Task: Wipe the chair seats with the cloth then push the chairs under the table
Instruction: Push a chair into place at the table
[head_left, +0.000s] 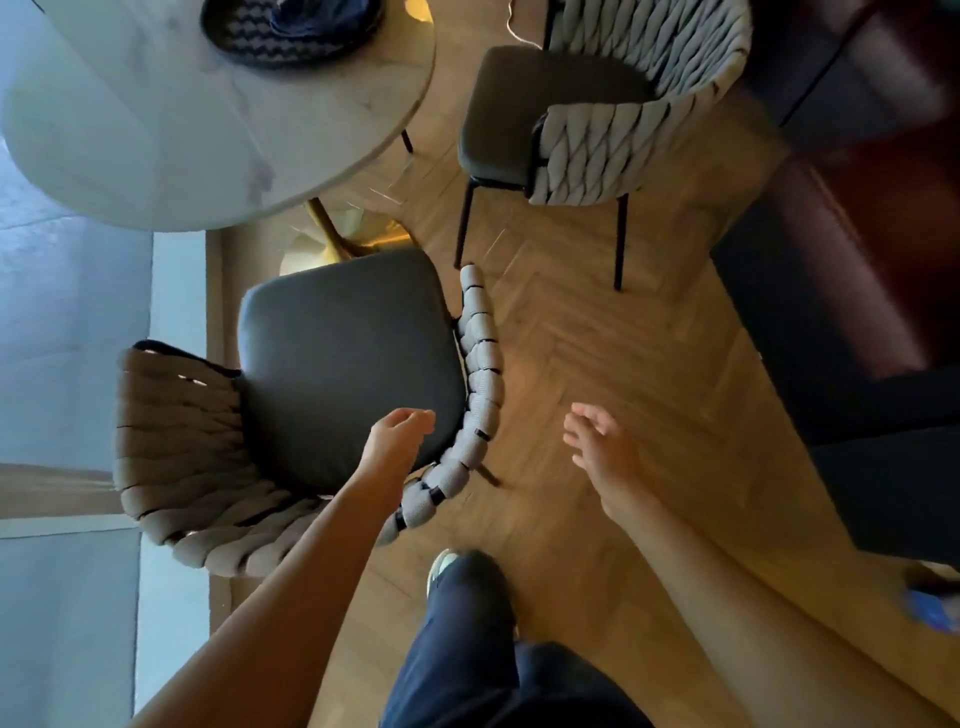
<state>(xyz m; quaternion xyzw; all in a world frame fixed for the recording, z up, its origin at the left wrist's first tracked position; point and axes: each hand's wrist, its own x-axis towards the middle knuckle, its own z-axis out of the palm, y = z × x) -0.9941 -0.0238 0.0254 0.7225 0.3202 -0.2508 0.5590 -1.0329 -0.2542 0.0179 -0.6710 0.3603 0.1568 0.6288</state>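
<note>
Nothing is held by either hand: the left hand (397, 436) is stretched, fingers relaxed, over the near chair (343, 364) seat; the right hand (602, 447) is spread above the floor (597, 322). Beyond, the far chair (587, 114) is seen beside the table (156, 156), where a dark cloth (322, 15) lies in a tray (249, 47).

Tray (291, 36) cropped by top edge

no readable text, no labels, no brands, no numbers anywhere
</note>
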